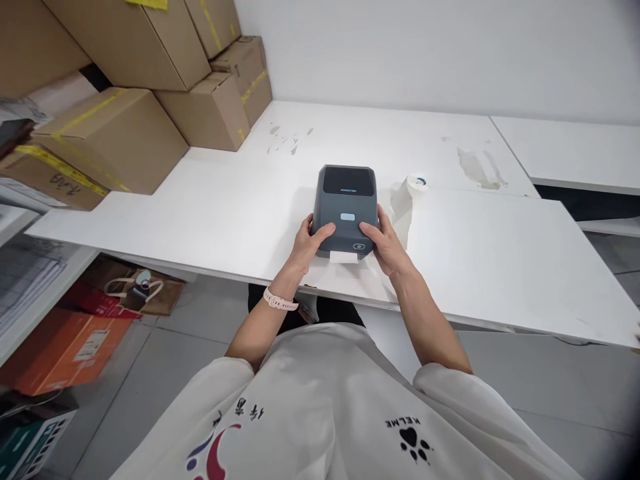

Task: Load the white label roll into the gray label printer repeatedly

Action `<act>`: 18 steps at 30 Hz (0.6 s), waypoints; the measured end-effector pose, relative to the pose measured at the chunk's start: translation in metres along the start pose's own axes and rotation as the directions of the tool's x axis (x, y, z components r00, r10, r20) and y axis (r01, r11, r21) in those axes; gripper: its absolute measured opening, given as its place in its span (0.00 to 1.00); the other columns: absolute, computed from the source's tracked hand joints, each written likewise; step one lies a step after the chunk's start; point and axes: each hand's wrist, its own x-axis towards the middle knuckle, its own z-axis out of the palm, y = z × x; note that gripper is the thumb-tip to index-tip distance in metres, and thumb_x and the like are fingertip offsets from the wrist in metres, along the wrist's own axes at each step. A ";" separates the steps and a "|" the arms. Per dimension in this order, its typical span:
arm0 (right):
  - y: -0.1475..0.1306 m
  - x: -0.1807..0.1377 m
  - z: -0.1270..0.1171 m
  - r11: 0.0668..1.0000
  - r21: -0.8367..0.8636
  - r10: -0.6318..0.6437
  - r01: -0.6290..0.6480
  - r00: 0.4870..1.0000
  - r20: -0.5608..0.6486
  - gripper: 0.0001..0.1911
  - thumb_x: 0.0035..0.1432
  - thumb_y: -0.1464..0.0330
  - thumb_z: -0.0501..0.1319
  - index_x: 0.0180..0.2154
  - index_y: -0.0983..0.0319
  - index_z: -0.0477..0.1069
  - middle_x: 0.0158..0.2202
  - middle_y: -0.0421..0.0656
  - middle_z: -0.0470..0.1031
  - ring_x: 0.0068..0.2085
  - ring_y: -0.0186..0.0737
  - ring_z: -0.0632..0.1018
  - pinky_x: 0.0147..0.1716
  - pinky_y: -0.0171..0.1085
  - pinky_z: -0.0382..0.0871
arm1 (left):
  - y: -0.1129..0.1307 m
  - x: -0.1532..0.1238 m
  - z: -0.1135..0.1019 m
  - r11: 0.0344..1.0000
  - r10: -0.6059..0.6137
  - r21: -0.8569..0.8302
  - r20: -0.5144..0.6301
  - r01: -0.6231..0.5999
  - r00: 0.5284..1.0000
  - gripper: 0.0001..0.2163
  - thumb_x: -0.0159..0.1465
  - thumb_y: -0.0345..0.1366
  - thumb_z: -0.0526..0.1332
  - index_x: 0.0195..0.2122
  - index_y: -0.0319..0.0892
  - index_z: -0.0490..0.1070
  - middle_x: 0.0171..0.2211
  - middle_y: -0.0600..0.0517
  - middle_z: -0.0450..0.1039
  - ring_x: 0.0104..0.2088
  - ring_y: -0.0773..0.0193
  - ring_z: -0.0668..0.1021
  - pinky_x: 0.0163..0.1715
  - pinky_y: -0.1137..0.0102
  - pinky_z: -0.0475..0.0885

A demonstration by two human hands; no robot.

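A dark grey label printer (346, 207) stands on the white table (225, 213), near its front edge. A white label sticks out of the printer's front slot. My left hand (309, 243) grips the printer's left side, thumb on its top. My right hand (383, 241) grips the right side in the same way. A roll of white label paper (407, 200) lies just right of the printer, behind my right hand, with a strip trailing from it.
Cardboard boxes (120, 137) with yellow tape are stacked at the table's back left. A second white table (570, 150) adjoins at the right. Stains mark the tabletop at the back. Orange boxes (65, 347) and a bag (135, 290) sit on the floor at left.
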 end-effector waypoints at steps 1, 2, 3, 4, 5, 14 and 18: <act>0.001 0.000 0.002 1.000 0.023 0.015 -0.015 1.000 0.001 0.51 0.54 0.44 0.69 0.73 0.43 0.51 0.72 0.38 0.64 0.72 0.52 0.65 0.71 0.57 0.63 | 0.000 0.001 0.001 1.000 0.003 -0.009 -0.011 -0.003 1.000 0.36 0.59 0.50 0.70 0.65 0.41 0.64 0.64 0.39 0.72 0.64 0.43 0.74 0.64 0.52 0.70; 0.002 -0.001 0.004 0.999 0.045 0.028 -0.027 1.000 -0.012 0.51 0.53 0.45 0.69 0.73 0.44 0.51 0.71 0.39 0.65 0.71 0.52 0.67 0.70 0.56 0.64 | 0.001 0.002 0.001 1.000 0.006 -0.015 -0.022 -0.007 1.000 0.36 0.58 0.50 0.70 0.65 0.40 0.64 0.64 0.38 0.73 0.64 0.43 0.75 0.64 0.52 0.70; 0.003 -0.001 0.005 0.997 0.064 0.038 -0.035 0.999 -0.034 0.52 0.53 0.46 0.69 0.73 0.46 0.50 0.71 0.40 0.64 0.71 0.52 0.67 0.70 0.55 0.64 | 0.001 0.003 0.002 1.000 0.012 -0.018 -0.030 -0.013 0.999 0.36 0.58 0.50 0.70 0.64 0.39 0.65 0.63 0.37 0.73 0.63 0.43 0.75 0.63 0.52 0.70; 0.004 0.000 0.007 0.996 0.081 0.046 -0.041 0.997 -0.058 0.54 0.52 0.47 0.70 0.74 0.47 0.48 0.72 0.41 0.63 0.70 0.51 0.68 0.70 0.54 0.65 | 0.000 0.005 0.002 1.000 0.023 -0.013 -0.032 -0.023 0.999 0.36 0.57 0.49 0.70 0.63 0.38 0.65 0.63 0.36 0.73 0.63 0.43 0.75 0.62 0.53 0.70; 0.005 0.000 0.008 0.994 0.096 0.055 -0.047 0.995 -0.079 0.57 0.51 0.48 0.70 0.74 0.48 0.46 0.72 0.42 0.62 0.70 0.52 0.68 0.70 0.52 0.65 | -0.001 0.005 0.001 0.999 0.033 -0.009 -0.024 -0.033 0.999 0.36 0.57 0.50 0.70 0.63 0.38 0.66 0.63 0.36 0.73 0.63 0.43 0.75 0.62 0.53 0.70; 0.009 0.003 0.011 0.979 0.192 0.095 -0.063 0.983 -0.160 0.63 0.44 0.51 0.73 0.75 0.52 0.44 0.71 0.44 0.64 0.69 0.50 0.70 0.69 0.49 0.67 | -0.051 -0.051 -0.001 0.974 0.134 0.218 -0.342 -0.060 0.930 0.24 0.60 0.59 0.66 0.43 0.42 0.73 0.42 0.47 0.76 0.45 0.59 0.76 0.46 0.65 0.71; 0.010 0.002 0.013 0.985 0.165 0.072 -0.045 0.985 -0.158 0.60 0.45 0.50 0.72 0.74 0.53 0.48 0.71 0.45 0.65 0.68 0.51 0.72 0.67 0.49 0.69 | -0.051 -0.059 0.009 0.996 0.024 0.091 -0.117 -0.014 0.993 0.24 0.60 0.60 0.64 0.26 0.42 0.73 0.27 0.51 0.74 0.30 0.66 0.72 0.30 0.69 0.65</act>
